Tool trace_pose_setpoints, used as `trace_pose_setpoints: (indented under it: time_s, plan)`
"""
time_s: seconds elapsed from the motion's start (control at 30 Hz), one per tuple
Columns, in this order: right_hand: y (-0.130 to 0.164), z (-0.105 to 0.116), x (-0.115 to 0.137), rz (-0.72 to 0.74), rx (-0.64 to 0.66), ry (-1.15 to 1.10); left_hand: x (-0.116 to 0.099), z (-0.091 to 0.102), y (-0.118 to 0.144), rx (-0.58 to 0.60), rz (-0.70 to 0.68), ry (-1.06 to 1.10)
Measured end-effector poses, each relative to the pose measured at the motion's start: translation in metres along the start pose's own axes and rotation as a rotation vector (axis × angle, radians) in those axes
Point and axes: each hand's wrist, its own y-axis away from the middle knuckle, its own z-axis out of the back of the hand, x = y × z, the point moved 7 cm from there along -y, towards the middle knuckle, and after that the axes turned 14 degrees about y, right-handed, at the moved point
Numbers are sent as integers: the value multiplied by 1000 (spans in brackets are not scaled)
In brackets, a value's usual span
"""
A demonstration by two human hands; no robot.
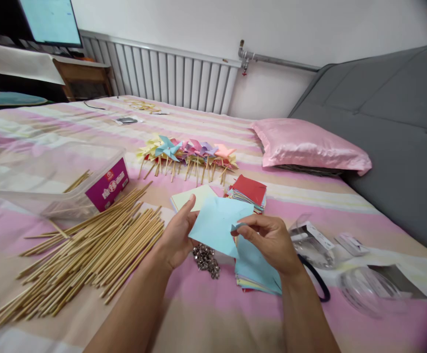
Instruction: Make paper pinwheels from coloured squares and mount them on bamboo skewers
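A light blue paper square (219, 223) is held up between my hands above the bed. My left hand (178, 233) supports its left edge, thumb raised and fingers partly hidden behind the sheet. At the right edge, my right hand (268, 240) pinches a small curled or folded bit of the blue paper. Under my right hand lies a stack of coloured paper squares (255, 267), a blue one on top. A pile of small metal pins or fasteners (206, 262) sits just below the held sheet. Pale yellow paper (193, 197) and a red-topped paper stack (249, 190) lie beyond it.
Many thin wooden sticks (99, 250) spread at left beside a clear plastic box (105, 184). Finished paper pinwheels (187, 152) lie farther back. At right are clear plastic packages (371, 289), a black band (318, 279) and a pink pillow (309, 144).
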Motion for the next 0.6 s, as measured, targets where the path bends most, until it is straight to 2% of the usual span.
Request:
trace_pose_setpoints:
  time_s: [0.23, 0.6]
  plan:
    - [-2, -4, 3, 14, 65, 12, -1, -6, 6, 51, -45, -190]
    - [-3, -7, 3, 0, 66, 131, 3, -10, 6, 77, -92, -242]
